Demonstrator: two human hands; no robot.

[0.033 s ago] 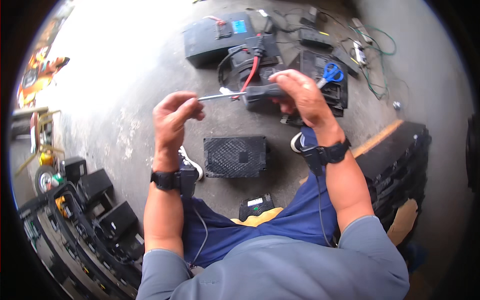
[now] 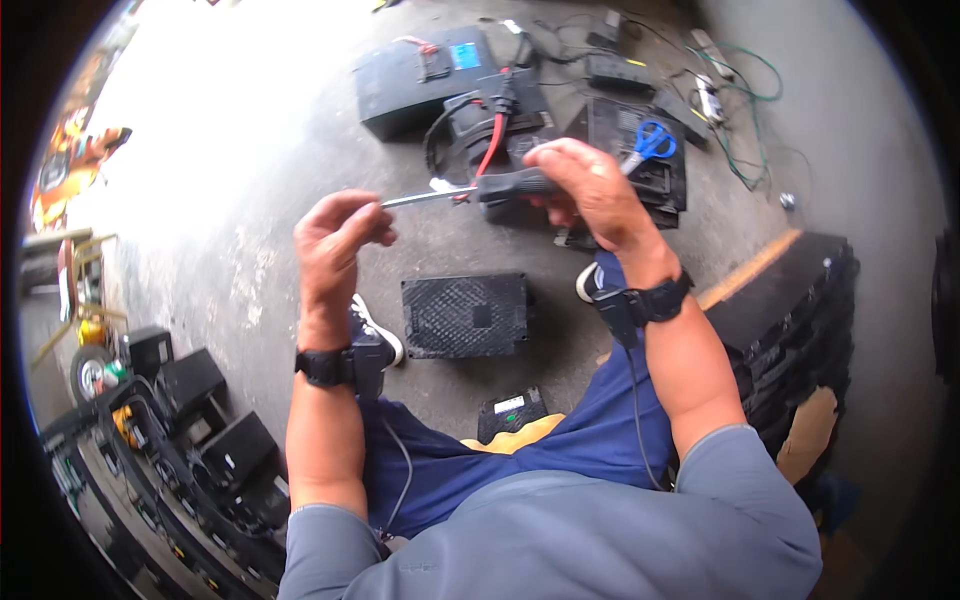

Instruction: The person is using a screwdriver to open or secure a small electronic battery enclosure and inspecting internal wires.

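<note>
I hold a screwdriver (image 2: 515,186) roughly level in front of me. My right hand (image 2: 590,195) is closed on its dark handle, and my left hand (image 2: 335,235) pinches the far end of its thin metal shaft. Below them, between my feet, a black rectangular case (image 2: 463,312) with a textured face lies on the concrete floor. Blue-handled scissors (image 2: 652,142) rest on dark flat parts (image 2: 665,188) just beyond my right hand.
A large black box (image 2: 405,95), red and black cables (image 2: 492,145) and small power units (image 2: 615,70) lie ahead. Stacked black parts (image 2: 800,280) stand at my right, black boxes (image 2: 235,450) at my left. A small dark item (image 2: 512,408) sits between my legs.
My hands and the screwdriver have shifted slightly left. The floor items ahead also appear a little further left, as the view has moved slightly.
</note>
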